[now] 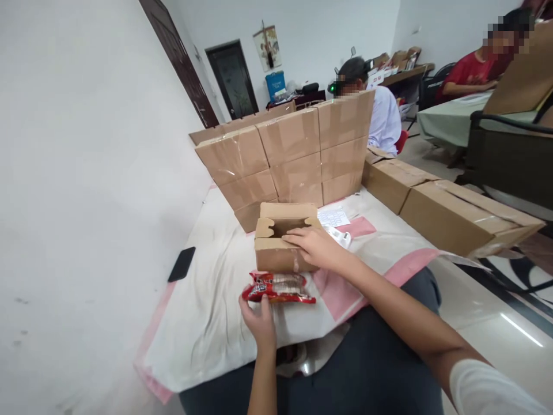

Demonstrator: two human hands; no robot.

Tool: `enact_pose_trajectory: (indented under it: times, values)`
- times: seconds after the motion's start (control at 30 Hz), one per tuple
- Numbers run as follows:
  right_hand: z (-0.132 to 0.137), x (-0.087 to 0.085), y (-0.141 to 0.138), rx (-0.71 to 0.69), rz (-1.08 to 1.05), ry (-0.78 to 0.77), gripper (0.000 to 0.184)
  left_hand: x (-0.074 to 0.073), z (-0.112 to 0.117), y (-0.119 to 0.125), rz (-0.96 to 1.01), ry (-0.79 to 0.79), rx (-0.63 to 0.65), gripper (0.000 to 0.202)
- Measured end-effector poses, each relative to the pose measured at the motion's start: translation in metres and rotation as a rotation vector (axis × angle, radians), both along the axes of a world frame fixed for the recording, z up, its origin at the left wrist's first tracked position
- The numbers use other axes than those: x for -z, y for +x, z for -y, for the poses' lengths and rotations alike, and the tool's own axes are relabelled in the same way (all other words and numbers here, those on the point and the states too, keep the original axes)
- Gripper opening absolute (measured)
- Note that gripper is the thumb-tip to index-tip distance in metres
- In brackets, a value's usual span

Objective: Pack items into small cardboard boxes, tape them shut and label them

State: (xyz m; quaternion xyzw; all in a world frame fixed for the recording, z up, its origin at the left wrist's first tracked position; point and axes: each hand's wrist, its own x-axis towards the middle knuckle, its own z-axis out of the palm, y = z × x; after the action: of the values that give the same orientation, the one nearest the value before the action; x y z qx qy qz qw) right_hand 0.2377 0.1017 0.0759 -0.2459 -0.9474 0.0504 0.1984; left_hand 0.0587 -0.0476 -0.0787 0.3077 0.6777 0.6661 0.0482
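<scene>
My left hand (258,316) pinches the left end of a red snack packet (287,286) with a partly clear wrapper, just above the cloth-covered table in front of the box. A small cardboard box (276,257) stands there with its top flaps open and a dark inside. Across its front top edge lies my right hand (317,245), fingers stretched out toward the opening. Whatever is inside the box cannot be made out.
Behind the box rises a wall of taped cardboard compartments (294,135). A black phone (181,264) lies at the left, a printed sheet (333,217) and white cable (341,235) at the right. Long cartons (449,210) line the right side. Two people sit beyond.
</scene>
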Motion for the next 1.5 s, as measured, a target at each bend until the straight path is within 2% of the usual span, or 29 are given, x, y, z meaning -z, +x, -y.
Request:
enact_pose_trajectory:
  times: [0.13,0.2,0.27,0.33,0.4,0.47,0.5,0.53,0.6,0.7,0.77,0.8,0.87,0.93,1.0,1.07,1.13,1.2,1.27,1.33,1.43,1.5]
  values:
    - [-0.008,0.032,0.02,-0.049,-0.111,0.071,0.061,0.008,0.023,-0.017,-0.152,-0.193,0.123,0.043]
    - [-0.012,0.036,0.03,-0.008,-0.14,0.065,0.061,0.005,0.031,-0.021,-0.232,-0.228,0.218,0.03]
    - [-0.015,0.035,0.04,0.055,-0.146,0.016,0.056,0.0,0.037,-0.025,-0.255,-0.226,0.263,0.028]
    - [-0.018,0.032,0.048,0.078,-0.12,-0.055,0.052,-0.007,0.044,-0.034,-0.222,-0.206,0.225,0.033]
    - [-0.021,0.031,0.055,0.048,-0.096,-0.105,0.051,-0.021,0.054,-0.049,-0.178,-0.177,0.126,0.038]
    - [-0.022,0.033,0.059,0.014,-0.101,-0.129,0.053,-0.045,0.068,-0.066,-0.1,-0.104,0.003,0.04]
    - [-0.022,0.034,0.061,0.001,-0.109,-0.138,0.054,-0.061,0.075,-0.073,-0.038,-0.041,-0.055,0.039]
    - [-0.021,0.036,0.062,-0.013,-0.121,-0.148,0.056,-0.081,0.081,-0.079,0.029,0.054,-0.095,0.038]
    - [-0.02,0.039,0.064,-0.054,-0.149,-0.163,0.058,-0.124,0.087,-0.085,0.109,0.212,-0.085,0.034]
    - [-0.016,0.043,0.063,-0.155,-0.172,-0.181,0.053,-0.187,0.073,-0.078,0.092,0.333,-0.085,0.03]
    - [-0.014,0.044,0.06,-0.228,-0.165,-0.212,0.05,-0.214,0.052,-0.069,0.061,0.36,-0.02,0.028]
    - [-0.013,0.045,0.059,-0.261,-0.162,-0.23,0.051,-0.221,0.039,-0.064,0.053,0.355,0.014,0.03]
    - [-0.011,0.043,0.056,-0.301,-0.164,-0.25,0.052,-0.221,0.014,-0.056,0.004,0.216,0.123,0.033]
    - [-0.009,0.04,0.055,-0.292,-0.166,-0.249,0.05,-0.208,-0.009,-0.046,-0.113,-0.124,0.329,0.034]
    - [-0.008,0.038,0.055,-0.241,-0.158,-0.248,0.043,-0.187,-0.027,-0.035,-0.318,-0.533,0.495,0.032]
    - [-0.007,0.037,0.055,-0.206,-0.153,-0.243,0.039,-0.165,-0.041,-0.022,-0.641,-0.869,0.472,0.029]
    - [-0.007,0.038,0.055,-0.202,-0.155,-0.224,0.04,-0.147,-0.05,-0.01,-0.933,-1.068,0.383,0.029]
    - [-0.008,0.04,0.054,-0.213,-0.165,-0.21,0.042,-0.136,-0.056,-0.001,-1.087,-1.139,0.393,0.026]
    - [-0.008,0.04,0.053,-0.215,-0.182,-0.213,0.04,-0.132,-0.058,0.002,-1.158,-1.148,0.473,0.027]
    - [-0.007,0.039,0.054,-0.213,-0.192,-0.216,0.033,-0.134,-0.057,0.002,-1.223,-1.146,0.538,0.034]
    - [-0.006,0.035,0.061,-0.214,-0.17,-0.213,0.019,-0.138,-0.053,0.001,-1.279,-1.122,0.561,0.045]
    - [-0.008,0.032,0.066,-0.257,-0.154,-0.248,0.021,-0.141,-0.05,0.0,-1.32,-1.105,0.557,0.048]
